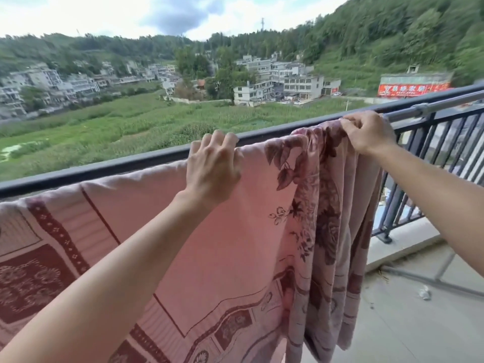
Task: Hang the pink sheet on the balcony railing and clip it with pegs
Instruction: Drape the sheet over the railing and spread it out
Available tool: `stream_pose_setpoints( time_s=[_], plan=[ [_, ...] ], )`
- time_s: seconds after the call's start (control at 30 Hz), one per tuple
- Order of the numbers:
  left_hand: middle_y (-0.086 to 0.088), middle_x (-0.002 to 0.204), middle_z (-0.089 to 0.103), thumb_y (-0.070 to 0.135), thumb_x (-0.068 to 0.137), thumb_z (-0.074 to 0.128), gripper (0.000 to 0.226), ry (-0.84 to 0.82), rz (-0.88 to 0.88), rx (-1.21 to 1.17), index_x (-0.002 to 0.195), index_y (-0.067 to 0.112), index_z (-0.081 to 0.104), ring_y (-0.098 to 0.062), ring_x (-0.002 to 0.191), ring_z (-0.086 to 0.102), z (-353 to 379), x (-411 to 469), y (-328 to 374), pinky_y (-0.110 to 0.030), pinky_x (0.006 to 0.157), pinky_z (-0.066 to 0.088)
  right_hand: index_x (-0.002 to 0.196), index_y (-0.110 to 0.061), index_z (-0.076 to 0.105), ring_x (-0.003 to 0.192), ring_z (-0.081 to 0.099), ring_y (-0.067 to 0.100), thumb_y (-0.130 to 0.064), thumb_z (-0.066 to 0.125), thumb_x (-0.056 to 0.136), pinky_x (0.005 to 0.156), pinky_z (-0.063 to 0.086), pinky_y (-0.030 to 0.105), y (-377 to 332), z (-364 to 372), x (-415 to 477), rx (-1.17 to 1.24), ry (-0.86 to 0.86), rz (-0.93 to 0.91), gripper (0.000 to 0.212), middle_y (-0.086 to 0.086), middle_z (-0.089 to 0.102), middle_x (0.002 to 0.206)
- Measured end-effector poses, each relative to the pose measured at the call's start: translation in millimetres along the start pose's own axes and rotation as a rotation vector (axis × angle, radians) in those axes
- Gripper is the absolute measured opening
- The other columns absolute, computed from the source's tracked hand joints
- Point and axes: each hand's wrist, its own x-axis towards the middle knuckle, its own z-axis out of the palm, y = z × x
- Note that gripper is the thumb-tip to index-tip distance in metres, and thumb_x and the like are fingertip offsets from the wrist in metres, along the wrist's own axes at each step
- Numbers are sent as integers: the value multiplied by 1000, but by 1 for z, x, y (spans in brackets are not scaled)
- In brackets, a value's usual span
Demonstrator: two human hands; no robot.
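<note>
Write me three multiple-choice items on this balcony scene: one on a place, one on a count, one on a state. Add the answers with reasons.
1. Where does the right hand grip the pink sheet?
A. At its bunched end on the rail
B. At its bottom hem
C. On the floor

2. How many pegs show on the sheet?
A. None
B. Two
C. Four

3. How does the sheet lie left of the left hand?
A. Rolled in a ball
B. Spread flat over the railing
C. Fallen off

Answers: 1 A, its fingers pinch the gathered folds at the top bar; 2 A, no peg is visible anywhere; 3 B, the cloth hangs smooth with its pattern showing.
</note>
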Motion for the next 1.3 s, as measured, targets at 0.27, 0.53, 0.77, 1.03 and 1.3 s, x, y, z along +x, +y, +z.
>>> stream_pose_setpoints(
  time_s=[0.27, 0.53, 0.77, 1.03, 1.3],
  plan=[
    [-12, 110, 61, 26, 100, 33, 29, -114, -7, -62, 110, 10, 54, -32, 99, 57, 36, 43, 69, -41, 80, 38, 105, -16, 76, 95, 63, 35, -22, 67, 87, 83, 52, 42, -2, -1, -3, -13, 42, -342, 20, 12, 72, 101],
    [-10, 90, 71, 36, 102, 32, 38, 31, -130, 161, 98, 11, 60, -33, 80, 65, 32, 1, 6, -38, 70, 44, 101, -7, 72, 96, 62, 39, -16, 58, 92, 83, 48, 41, -7, 14, 6, -31, 70, -332, 19, 21, 69, 102],
    [-13, 87, 70, 34, 102, 39, 39, 62, -173, 236, 88, 8, 64, -34, 77, 64, 14, -22, -38, -39, 68, 45, 105, -12, 70, 106, 60, 40, -22, 52, 94, 88, 47, 43, 10, -8, 21, -107, 115, -31, 23, 22, 66, 113],
    [-9, 94, 70, 40, 101, 32, 44, 76, -158, 302, 96, 12, 65, -33, 84, 64, -11, -50, -87, -38, 69, 45, 109, -25, 73, 103, 64, 26, -47, 63, 89, 92, 49, 45, -79, 23, -32, -9, -210, -492, 32, 1, 73, 108],
    [-12, 103, 66, 39, 102, 37, 37, 85, -107, 295, 114, 11, 58, -35, 87, 62, -16, -40, -87, -41, 70, 45, 97, -19, 76, 92, 66, 33, -43, 62, 91, 86, 49, 42, -64, 15, -11, -13, 7, -442, 29, 9, 75, 99]
  ],
)
